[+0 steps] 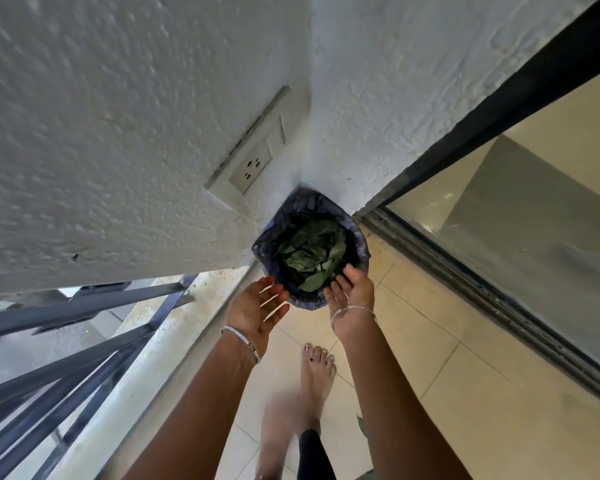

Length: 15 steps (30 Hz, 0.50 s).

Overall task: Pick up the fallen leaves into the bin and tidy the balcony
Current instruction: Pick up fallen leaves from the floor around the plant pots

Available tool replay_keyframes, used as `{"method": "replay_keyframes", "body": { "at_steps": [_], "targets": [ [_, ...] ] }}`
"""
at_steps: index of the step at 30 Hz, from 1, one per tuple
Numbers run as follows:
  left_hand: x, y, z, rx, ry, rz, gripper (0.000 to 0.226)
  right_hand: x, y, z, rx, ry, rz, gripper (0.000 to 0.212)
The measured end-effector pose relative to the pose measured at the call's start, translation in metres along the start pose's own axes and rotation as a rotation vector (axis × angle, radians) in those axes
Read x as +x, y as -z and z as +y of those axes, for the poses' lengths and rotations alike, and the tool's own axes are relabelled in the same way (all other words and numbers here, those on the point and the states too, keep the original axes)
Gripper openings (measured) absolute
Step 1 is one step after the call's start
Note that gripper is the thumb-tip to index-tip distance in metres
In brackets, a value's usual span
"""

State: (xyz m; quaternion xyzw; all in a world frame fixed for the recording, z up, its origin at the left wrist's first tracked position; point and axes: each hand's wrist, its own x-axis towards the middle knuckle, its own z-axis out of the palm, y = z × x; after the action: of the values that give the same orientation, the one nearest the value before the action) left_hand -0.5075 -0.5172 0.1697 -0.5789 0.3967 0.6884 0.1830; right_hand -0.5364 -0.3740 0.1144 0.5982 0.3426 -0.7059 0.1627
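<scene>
**Operator:** What do you log for my hands?

**Inspector:** Your left hand (257,308) hangs just short of the near rim of the bin (360,239). The palm is turned inward and the fingers are straight and spread. It holds nothing.

**Operator:** And the other?

**Inspector:** Your right hand (352,294) sits at the rim opposite, with the fingers loosely bent and the palm facing the left one. I see nothing gripped in it. One leaf lies close under its fingertips; I cannot tell whether they touch.

**Operator:** Where are the leaves?

**Inspector:** A heap of green leaves (309,258) lies inside the bin, on its black liner (302,206). The bin stands on the tiled floor (465,358) in the corner, against the white wall (118,133). It is below the socket (250,164) and just beside the door track (465,282).

**Operator:** Which step is this?

**Inspector:** In my judgement, it is the drop into the bin, at its close, with both hands empty at the opening. The task is not finished. A green scrap (362,425) shows on the floor by your right forearm. It may be a leaf, but it is partly hidden.

**Operator:** And the next move?

**Inspector:** Draw both hands clear without snagging the liner. Then turn from the corner and check the floor along the railing (84,344) and the track. Pinch flat leaves by an edge, since they resist a scoop on tile.
</scene>
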Motion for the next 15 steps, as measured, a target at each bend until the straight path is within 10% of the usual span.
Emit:
{"method": "replay_keyframes", "body": {
  "at_steps": [15],
  "targets": [
    [-0.086,-0.007,-0.022,0.227,-0.085,-0.086,0.027,-0.112,0.09,0.002,0.077,-0.01,0.015,0.009]
  ]
}}
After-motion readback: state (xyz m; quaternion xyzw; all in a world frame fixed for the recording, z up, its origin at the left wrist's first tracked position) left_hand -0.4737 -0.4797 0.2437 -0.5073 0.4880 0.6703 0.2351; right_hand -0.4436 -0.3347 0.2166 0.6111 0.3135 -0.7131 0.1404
